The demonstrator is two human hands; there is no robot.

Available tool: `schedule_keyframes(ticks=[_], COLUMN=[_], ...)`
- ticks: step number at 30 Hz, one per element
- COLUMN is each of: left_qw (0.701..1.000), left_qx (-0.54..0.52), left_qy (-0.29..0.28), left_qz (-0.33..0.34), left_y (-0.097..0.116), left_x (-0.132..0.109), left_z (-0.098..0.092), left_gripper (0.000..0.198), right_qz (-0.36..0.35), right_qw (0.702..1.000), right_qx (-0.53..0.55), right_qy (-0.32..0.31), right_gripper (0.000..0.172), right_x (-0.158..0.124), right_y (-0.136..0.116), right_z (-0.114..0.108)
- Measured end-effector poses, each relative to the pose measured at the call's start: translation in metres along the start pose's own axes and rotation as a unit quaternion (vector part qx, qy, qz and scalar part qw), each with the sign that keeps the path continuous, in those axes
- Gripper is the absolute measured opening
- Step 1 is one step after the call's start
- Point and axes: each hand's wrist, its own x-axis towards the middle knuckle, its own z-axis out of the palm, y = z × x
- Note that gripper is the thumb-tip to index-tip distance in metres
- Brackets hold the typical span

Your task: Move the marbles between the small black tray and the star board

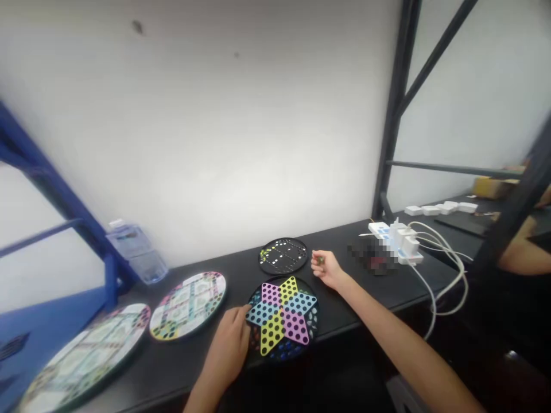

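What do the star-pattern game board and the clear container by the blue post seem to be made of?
The Chinese checkers board looks like molded plastic: smooth, bright colored star points with a slight sheen and cleanly formed round holes, though thin coated board is possible. The clear container looks like transparent plastic, with see-through walls and pale highlights; blur hides finer detail.

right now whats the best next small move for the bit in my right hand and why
Probably lower the small greenish piece pinched in your right hand onto the round black board beside it. Your fingertips are already right by that board's edge, and it already holds light and yellowish pieces, while your left hand is busy at the edge of the star board.
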Motion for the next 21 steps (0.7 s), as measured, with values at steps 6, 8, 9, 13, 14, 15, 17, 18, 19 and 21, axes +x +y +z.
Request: schedule_keyframes(ticks=[6,8,9,13,14,15,17,18,19,21], left_qw=[1.000,1.000,1.000,1.000,1.000,1.000,1.000,1.000,1.000,1.000], left_qx=[-0.002,-0.003,-0.004,-0.010,-0.011,-0.011,-0.012,-0.012,-0.012,-0.012], left_qy=[-0.006,-0.008,-0.009,-0.008,-0.006,-0.005,-0.004,-0.004,-0.005,-0.002], left_qz=[-0.002,-0.005,-0.008,-0.015,-0.016,-0.016,-0.017,-0.019,-0.020,-0.023], left_y=[0.003,0.004,0.005,0.006,0.006,0.006,0.007,0.008,0.008,0.009], left_x=[-0.002,-0.002,-0.002,-0.001,-0.001,-0.002,-0.002,-0.003,-0.003,-0.004], left_z=[-0.001,-0.002,-0.002,-0.003,-0.003,-0.004,-0.005,-0.005,-0.005,-0.005], left_gripper=[0.038,0.038,0.038,0.039,0.039,0.039,0.039,0.039,0.039,0.039], right_qz=[-0.027,-0.070,-0.090,-0.143,-0.151,-0.154,-0.144,-0.134,-0.125,-0.108], right_qw=[0.998,0.989,0.979,0.878,0.843,0.809,0.756,0.737,0.723,0.706], right_qx=[-0.046,-0.124,-0.178,-0.449,-0.507,-0.554,-0.622,-0.644,-0.660,-0.675], right_qy=[0.034,0.042,0.031,-0.078,-0.102,-0.119,-0.144,-0.153,-0.163,-0.185], right_gripper=[0.035,0.043,0.044,0.034,0.031,0.029,0.027,0.026,0.025,0.024], right_x=[-0.003,-0.007,-0.009,-0.023,-0.027,-0.030,-0.034,-0.036,-0.037,-0.038], right_y=[0.002,0.005,0.005,0.003,0.001,-0.001,-0.005,-0.006,-0.008,-0.010], right_z=[0.003,0.006,0.008,0.016,0.018,0.019,0.022,0.023,0.024,0.027])
